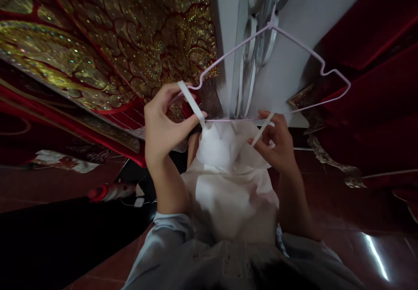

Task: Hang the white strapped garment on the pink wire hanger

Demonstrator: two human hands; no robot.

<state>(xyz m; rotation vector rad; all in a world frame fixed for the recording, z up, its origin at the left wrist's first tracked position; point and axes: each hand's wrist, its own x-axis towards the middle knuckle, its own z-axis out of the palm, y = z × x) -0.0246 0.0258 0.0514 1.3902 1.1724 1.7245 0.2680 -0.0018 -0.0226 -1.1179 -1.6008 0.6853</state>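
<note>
A pale pink wire hanger hangs in front of me by its hook. My left hand is closed on a white strap, holding it stretched at the hanger's left end. With thumb and fingers, my right hand pinches another white strap, beside the hanger's lower bar and short of its right end. Both straps belong to a white garment, which hangs down below the bar in front of my body. Its lower part is hidden by my clothing.
Gold-and-red sequined garments hang close on the left, dark red ones on the right. A grey-white panel with metal rings stands ahead. Below left, a red-ended cylinder lies near a white plug by a black surface.
</note>
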